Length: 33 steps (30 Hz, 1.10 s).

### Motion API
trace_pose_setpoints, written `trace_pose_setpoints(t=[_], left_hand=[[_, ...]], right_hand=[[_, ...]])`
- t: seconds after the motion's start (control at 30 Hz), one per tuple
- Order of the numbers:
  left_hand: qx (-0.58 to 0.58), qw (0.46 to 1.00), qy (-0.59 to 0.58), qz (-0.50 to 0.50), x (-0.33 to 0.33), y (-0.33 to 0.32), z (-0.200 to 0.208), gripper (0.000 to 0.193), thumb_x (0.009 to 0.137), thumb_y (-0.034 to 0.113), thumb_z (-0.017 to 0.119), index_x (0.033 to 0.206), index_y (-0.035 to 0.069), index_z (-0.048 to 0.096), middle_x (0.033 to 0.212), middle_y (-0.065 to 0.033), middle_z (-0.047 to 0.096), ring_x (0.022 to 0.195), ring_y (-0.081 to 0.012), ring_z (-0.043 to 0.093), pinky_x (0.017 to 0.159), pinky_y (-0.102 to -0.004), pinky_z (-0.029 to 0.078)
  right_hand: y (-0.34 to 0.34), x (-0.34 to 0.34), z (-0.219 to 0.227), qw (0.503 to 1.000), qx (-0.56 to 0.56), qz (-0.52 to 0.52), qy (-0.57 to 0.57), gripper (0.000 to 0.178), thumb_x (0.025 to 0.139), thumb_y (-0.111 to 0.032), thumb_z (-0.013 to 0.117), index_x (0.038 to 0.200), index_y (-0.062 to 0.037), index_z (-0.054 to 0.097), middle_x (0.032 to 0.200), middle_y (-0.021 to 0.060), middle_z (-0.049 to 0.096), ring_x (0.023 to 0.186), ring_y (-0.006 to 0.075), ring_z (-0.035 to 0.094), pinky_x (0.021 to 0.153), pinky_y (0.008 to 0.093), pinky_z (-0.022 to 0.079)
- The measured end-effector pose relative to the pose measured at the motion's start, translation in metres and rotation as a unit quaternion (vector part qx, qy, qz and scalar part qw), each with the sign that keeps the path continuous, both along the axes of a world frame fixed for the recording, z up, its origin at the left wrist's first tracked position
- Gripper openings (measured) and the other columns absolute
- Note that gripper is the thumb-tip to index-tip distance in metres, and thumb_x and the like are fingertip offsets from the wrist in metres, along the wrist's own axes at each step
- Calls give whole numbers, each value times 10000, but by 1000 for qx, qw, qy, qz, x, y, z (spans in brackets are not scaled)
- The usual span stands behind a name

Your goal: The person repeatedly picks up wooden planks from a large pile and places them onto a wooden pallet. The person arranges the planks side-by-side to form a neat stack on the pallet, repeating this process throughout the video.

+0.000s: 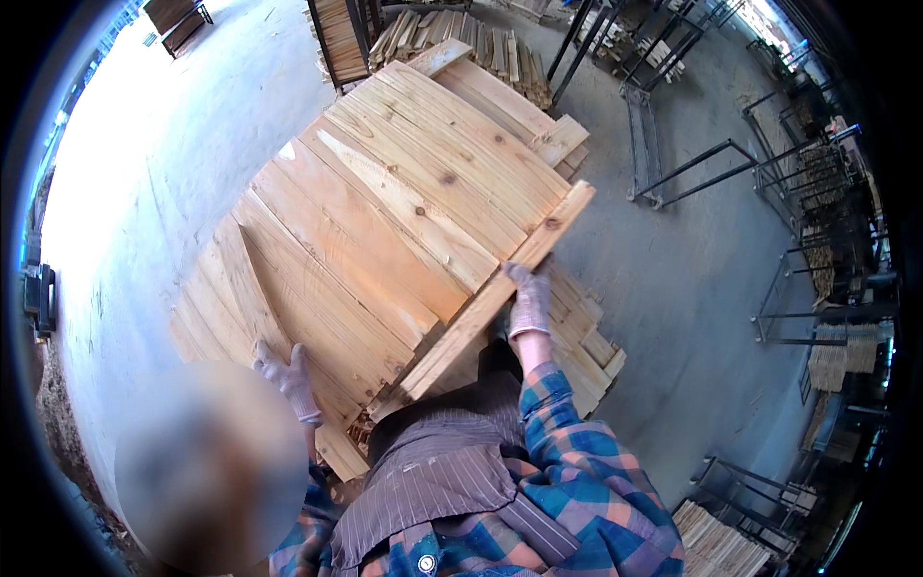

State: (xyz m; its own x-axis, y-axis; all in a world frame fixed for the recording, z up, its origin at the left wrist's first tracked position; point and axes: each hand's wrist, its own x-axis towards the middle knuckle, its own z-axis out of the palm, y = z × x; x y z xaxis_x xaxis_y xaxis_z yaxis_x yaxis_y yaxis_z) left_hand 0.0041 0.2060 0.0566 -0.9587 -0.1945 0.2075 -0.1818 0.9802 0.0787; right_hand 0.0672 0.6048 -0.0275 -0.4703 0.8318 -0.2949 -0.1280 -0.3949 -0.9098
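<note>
Several pale wooden boards (370, 216) lie side by side in front of me, forming a broad surface on top of a stack. A narrow wooden board (500, 288) runs crosswise along their near right ends. My right hand (529, 298), in a light knitted glove, is closed on this narrow board near its middle, with part of the fingers hidden. My left hand (286, 380), gloved too, rests with fingers apart at the near left of the boards. Beside it, one board (248, 274) lies slightly askew.
More stacked boards (586, 337) show under and to the right of my right arm. Wood bundles (461, 48) lie beyond the stack. Black metal frames (697, 168) stand on the grey floor (663, 279) at right. A blurred round patch (212, 466) covers the lower left.
</note>
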Motion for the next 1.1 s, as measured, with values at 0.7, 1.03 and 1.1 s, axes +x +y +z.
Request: trace_pose_setpoints(t=[0.7, 1.03, 1.1], left_hand=[[52, 997, -17, 56, -5, 5, -3, 716, 751, 196, 764, 1376, 28, 459, 1321, -209, 520, 1195, -392, 495, 1022, -418, 407], [72, 994, -15, 82, -9, 23, 9, 646, 795, 110, 719, 1380, 11, 465, 1335, -197, 516, 1227, -374, 482, 1050, -409, 390], [76, 994, -13, 83, -6, 22, 6, 649, 793, 107, 721, 1380, 8, 464, 1344, -196, 510, 1232, -370, 479, 1053, -407, 387]], right_hand=[[186, -359, 161, 528, 546, 416, -500, 1125, 639, -378, 808, 1540, -255, 146, 1321, 237, 487, 1166, 373, 550, 975, 465, 475], [240, -396, 125, 684, 458, 520, -228, 1042, 633, -357, 803, 1490, -53, 293, 1281, 263, 564, 1205, 374, 541, 1039, 379, 402], [259, -406, 131, 623, 536, 470, -321, 1056, 655, -487, 813, 1493, -92, 306, 1243, 266, 577, 1169, 375, 561, 1007, 391, 430]])
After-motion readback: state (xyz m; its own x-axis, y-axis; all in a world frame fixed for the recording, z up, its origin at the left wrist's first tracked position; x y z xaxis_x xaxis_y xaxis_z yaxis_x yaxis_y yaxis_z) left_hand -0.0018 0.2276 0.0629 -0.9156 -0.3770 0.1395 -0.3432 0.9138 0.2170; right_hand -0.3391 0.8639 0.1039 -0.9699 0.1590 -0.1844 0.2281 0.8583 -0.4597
